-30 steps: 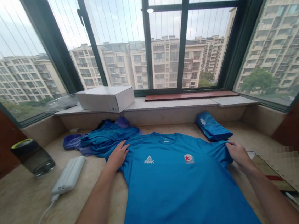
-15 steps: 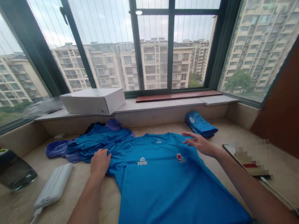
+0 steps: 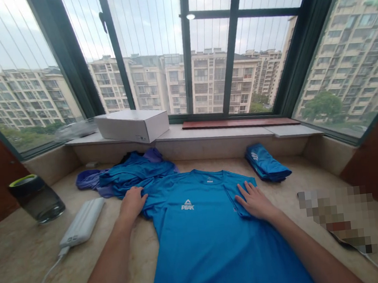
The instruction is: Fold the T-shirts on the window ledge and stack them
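A blue T-shirt [image 3: 203, 243] with a white PEAK logo lies front up on the counter, its collar toward the window. My right hand [image 3: 254, 200] rests flat on the sleeve at the right, fingers spread; that sleeve is folded inward over the chest and covers most of the small chest badge. At the other sleeve, my left hand [image 3: 134, 203] has its fingers curled over the fabric, gripping it. Just beyond my left hand, a heap of blue and purple clothes [image 3: 127, 170] touches the shirt.
A folded blue garment [image 3: 267, 162] lies at the back right. To the left are a dark bottle [image 3: 38, 200] and a white power bank [image 3: 82, 222] with a cable. A pixelated phone [image 3: 339, 222] lies right. On the sill stands a white box [image 3: 133, 125] beside a reddish board [image 3: 237, 123].
My right hand has come down onto the shirt, and the right sleeve is now folded inward over the badge. My left hand stays at the left sleeve. The view has shifted slightly left.
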### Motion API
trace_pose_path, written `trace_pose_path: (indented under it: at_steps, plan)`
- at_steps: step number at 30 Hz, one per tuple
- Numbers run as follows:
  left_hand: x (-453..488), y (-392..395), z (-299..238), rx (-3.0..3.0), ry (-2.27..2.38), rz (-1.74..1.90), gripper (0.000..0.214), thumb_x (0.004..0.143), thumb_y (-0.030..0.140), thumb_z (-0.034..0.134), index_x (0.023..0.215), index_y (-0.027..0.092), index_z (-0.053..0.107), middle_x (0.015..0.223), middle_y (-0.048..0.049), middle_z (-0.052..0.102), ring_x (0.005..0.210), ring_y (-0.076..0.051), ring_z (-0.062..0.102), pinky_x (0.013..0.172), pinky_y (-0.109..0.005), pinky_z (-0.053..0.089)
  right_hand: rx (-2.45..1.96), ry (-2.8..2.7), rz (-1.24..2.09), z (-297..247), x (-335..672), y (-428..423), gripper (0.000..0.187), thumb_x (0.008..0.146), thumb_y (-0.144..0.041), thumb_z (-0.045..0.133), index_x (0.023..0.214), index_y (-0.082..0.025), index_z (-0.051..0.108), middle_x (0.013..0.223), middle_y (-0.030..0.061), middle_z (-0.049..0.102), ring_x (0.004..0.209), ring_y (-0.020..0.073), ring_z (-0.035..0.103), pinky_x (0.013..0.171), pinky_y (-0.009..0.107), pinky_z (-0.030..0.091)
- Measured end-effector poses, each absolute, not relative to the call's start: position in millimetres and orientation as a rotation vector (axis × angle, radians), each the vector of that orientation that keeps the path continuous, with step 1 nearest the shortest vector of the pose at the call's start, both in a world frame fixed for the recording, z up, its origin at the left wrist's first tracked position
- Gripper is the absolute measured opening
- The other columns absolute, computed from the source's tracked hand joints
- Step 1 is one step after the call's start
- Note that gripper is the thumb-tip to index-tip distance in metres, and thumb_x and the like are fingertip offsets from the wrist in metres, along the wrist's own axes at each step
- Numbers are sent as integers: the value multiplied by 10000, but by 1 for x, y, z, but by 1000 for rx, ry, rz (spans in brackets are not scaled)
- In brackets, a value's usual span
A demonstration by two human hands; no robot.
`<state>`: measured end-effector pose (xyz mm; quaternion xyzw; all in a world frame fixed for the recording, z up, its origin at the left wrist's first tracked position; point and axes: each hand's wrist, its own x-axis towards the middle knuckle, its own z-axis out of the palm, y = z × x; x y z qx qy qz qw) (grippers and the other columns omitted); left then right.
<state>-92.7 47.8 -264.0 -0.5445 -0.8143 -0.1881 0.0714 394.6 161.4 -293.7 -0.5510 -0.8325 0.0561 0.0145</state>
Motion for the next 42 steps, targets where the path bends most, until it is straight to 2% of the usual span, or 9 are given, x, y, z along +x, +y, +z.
trace_pose_path:
  at_steps: [5, 18, 24, 26, 29, 32, 35, 38, 42]
  plan:
    - [-97, 44, -259, -1583, -2448, -749, 280, 831, 373, 609, 950, 157, 741, 1014, -171, 748, 994, -362, 708, 902, -437, 551, -1608, -2685, 176, -300, 385, 162, 676, 1046, -589, 229, 1630, -249, 219, 1702, 68, 140, 1571, 281, 123, 1265, 486, 155]
    - [-62, 36, -224, -1515, -2230, -1336, 309, 883, 473, 523, 942, 203, 661, 1206, -115, 722, 1148, -255, 656, 1053, -353, 469, -1604, -2700, 186, -309, 380, 160, 657, 1044, -562, 234, 1629, -264, 221, 1703, 77, 159, 1568, 287, 145, 1253, 494, 163]
    - [-55, 47, -186, -1680, -2529, -1252, 428, 814, 616, 586, 667, 215, 568, 622, -26, 619, 760, -263, 676, 695, -340, 543, -1562, -2635, 335, -296, 380, 156, 710, 1023, -641, 236, 1626, -268, 249, 1705, 71, 167, 1575, 287, 128, 1262, 494, 113]
    - [-42, 54, -172, -1836, -2636, -1222, 501, 814, 682, 584, 701, 195, 608, 568, -8, 584, 641, -238, 663, 576, -316, 528, -1553, -2626, 375, -291, 381, 154, 716, 1021, -648, 246, 1626, -265, 249, 1708, 72, 152, 1577, 289, 114, 1263, 490, 102]
    - [-10, 59, -158, -2195, -2739, -1377, 649, 912, 748, 421, 1088, 178, 677, 845, -78, 737, 750, -249, 732, 632, -349, 581, -1553, -2625, 419, -284, 381, 153, 722, 1022, -647, 258, 1628, -256, 242, 1710, 84, 141, 1578, 293, 104, 1260, 488, 90]
    - [21, 61, -163, -2717, -2703, -1605, 696, 984, 721, 267, 1445, 249, 488, 1277, -141, 700, 1044, -279, 734, 826, -417, 600, -1560, -2627, 434, -281, 380, 153, 718, 1025, -639, 259, 1629, -252, 238, 1708, 91, 145, 1578, 296, 98, 1259, 488, 84]
    - [44, 65, -191, -2760, -2541, -1085, 642, 1036, 604, 212, 1483, 217, 462, 1385, -163, 646, 1187, -289, 679, 966, -449, 555, -1553, -2632, 429, -282, 379, 150, 716, 1027, -639, 252, 1630, -255, 235, 1709, 88, 142, 1578, 295, 98, 1259, 487, 86]
    - [54, 70, -227, -2552, -2360, -638, 522, 987, 470, 463, 1412, 184, 565, 1464, -164, 587, 1387, -322, 519, 1164, -458, 393, -1559, -2614, 420, -283, 379, 149, 695, 1034, -609, 281, 1626, -246, 254, 1705, 95, 167, 1574, 305, 123, 1255, 501, 108]
    - [50, 84, -251, -2421, -2324, -465, 494, 937, 324, 537, 1402, 164, 585, 1519, -168, 530, 1463, -334, 416, 1230, -443, 278, -1517, -2558, 327, -274, 383, 163, 566, 1050, -481, 336, 1502, -194, 519, 1618, 141, 396, 1506, 319, 339, 1218, 463, 255]
